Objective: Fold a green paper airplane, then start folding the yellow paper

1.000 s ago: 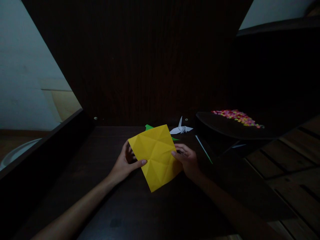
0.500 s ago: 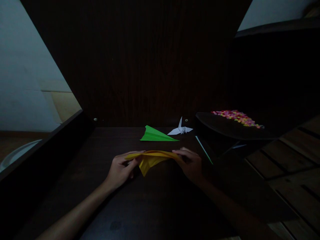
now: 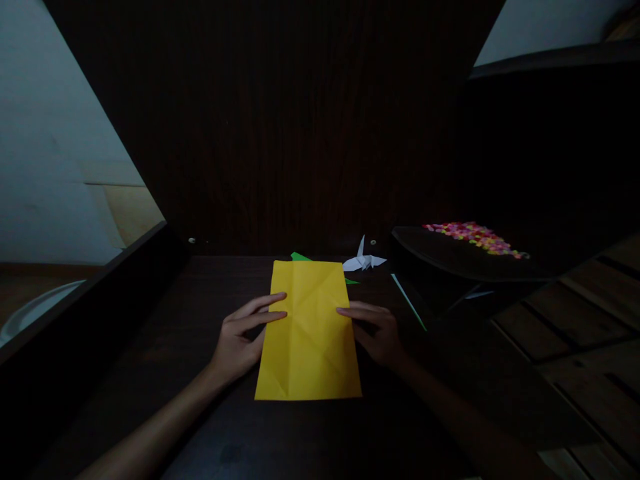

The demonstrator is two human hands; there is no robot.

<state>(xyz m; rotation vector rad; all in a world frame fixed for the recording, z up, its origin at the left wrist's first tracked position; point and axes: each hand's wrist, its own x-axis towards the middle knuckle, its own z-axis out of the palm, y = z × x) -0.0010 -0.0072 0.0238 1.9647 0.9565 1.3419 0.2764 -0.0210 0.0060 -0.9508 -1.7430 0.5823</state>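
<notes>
A creased yellow sheet of paper [image 3: 315, 333] stands out as a tall rectangle above the dark tabletop, held by its two long sides. My left hand [image 3: 245, 333] grips the left edge, fingers on the front face and thumb out of sight behind it. On the opposite edge, my right hand [image 3: 375, 328] pinches the paper, with a fingertip on its face. Behind the sheet lies a green paper plane [image 3: 300, 256], mostly covered by it. A white origami crane [image 3: 366, 262] sits just beyond the sheet's upper right corner.
A thin pale strip with a green end [image 3: 409, 302] lies right of my right hand. Farther right, a dark rounded shelf [image 3: 425, 250] bears a heap of small colourful pieces [image 3: 475, 238]. A raised dark board [image 3: 110, 283] borders the left side; a dark panel [image 3: 300, 133] rises behind.
The yellow paper, bunched and seen nearly edge-on before, is now spread out with its face toward me. It now covers most of the green plane. Both hands keep hold of it.
</notes>
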